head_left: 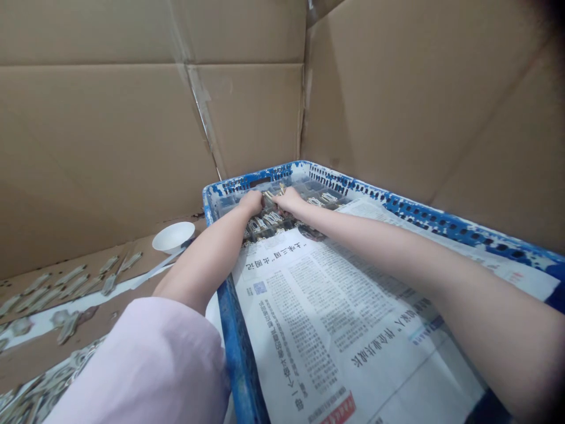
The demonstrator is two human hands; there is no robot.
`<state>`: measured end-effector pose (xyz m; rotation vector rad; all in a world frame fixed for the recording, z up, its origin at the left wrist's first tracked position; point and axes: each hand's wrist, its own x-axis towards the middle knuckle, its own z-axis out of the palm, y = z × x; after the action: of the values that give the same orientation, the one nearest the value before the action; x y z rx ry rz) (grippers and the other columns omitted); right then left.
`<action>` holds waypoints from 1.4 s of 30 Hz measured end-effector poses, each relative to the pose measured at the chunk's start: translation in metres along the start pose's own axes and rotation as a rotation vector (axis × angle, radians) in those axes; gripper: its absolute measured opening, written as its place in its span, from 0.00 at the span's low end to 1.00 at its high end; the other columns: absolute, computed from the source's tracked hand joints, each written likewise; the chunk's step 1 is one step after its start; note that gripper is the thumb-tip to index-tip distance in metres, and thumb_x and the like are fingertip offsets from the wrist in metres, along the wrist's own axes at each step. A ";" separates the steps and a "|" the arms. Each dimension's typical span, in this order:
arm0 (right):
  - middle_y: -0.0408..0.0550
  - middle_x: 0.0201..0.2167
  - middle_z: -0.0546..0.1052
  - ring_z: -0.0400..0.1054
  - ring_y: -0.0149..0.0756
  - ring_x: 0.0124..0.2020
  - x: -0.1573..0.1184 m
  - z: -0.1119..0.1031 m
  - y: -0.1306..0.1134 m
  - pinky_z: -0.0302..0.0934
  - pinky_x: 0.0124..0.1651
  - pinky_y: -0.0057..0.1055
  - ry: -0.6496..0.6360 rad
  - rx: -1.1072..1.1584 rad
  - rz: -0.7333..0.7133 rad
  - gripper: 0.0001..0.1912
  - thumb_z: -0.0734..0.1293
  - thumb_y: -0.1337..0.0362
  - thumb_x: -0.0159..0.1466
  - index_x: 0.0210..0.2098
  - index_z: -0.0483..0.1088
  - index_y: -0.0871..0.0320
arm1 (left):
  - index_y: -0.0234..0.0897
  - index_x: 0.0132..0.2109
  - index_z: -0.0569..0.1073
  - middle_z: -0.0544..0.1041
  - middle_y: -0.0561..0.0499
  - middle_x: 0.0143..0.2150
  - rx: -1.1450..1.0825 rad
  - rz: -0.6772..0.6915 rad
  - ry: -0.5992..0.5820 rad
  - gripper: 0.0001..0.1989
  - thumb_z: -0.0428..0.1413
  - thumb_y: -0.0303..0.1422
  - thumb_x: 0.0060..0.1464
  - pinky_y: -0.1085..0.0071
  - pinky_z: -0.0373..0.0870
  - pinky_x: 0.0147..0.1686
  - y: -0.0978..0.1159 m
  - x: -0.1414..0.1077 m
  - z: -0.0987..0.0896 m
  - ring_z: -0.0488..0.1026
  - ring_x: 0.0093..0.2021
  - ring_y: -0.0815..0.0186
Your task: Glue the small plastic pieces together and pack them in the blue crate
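Note:
Both of my hands reach into the far end of a blue plastic crate [241, 347]. There they meet over a clear divided tray [313, 187] with small pale, metallic-looking pieces [271, 218] in its compartments. My left hand [252, 202] is closed at the tray's left part, its fingertips mostly hidden. Close beside it, my right hand [290, 201] pinches a small gold-and-white piece [281, 189], too small to name. Newspaper [309, 294] lines the crate and lies against the tray's near side.
Cardboard walls [247, 112] stand behind and to the right of the crate. Left of it, a white bowl [173, 237] sits on a cardboard surface. Rows of small flat pieces [70, 277] lie there, with a heap of similar pieces [57, 377] nearer me.

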<state>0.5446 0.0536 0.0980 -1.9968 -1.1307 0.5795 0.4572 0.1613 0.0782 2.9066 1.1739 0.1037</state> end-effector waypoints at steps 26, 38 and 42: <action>0.50 0.14 0.69 0.65 0.37 0.19 0.014 -0.002 -0.016 0.58 0.22 0.30 -0.054 -0.287 -0.042 0.11 0.65 0.62 0.50 0.28 0.69 0.66 | 0.29 0.53 0.57 0.70 0.39 0.47 -0.065 -0.049 -0.018 0.26 0.50 0.27 0.45 0.73 0.64 0.38 -0.004 -0.004 -0.008 0.69 0.44 0.62; 0.57 0.30 0.74 0.69 0.42 0.35 0.037 0.018 -0.023 0.59 0.29 0.26 0.046 -0.426 -0.117 0.19 0.67 0.56 0.48 0.34 0.70 0.65 | 0.32 0.48 0.64 0.74 0.45 0.43 -0.082 -0.016 0.004 0.19 0.50 0.27 0.46 0.72 0.65 0.39 -0.011 -0.006 -0.009 0.70 0.42 0.62; 0.58 0.32 0.74 0.69 0.43 0.36 0.038 0.019 -0.016 0.60 0.30 0.27 0.021 -0.465 -0.126 0.21 0.67 0.55 0.47 0.36 0.70 0.65 | 0.31 0.48 0.64 0.72 0.43 0.45 -0.067 -0.009 0.045 0.19 0.50 0.27 0.46 0.71 0.64 0.41 -0.007 -0.006 -0.007 0.69 0.44 0.61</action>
<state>0.5424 0.0989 0.0985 -2.2858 -1.4674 0.2419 0.4476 0.1620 0.0843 2.8556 1.1659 0.2054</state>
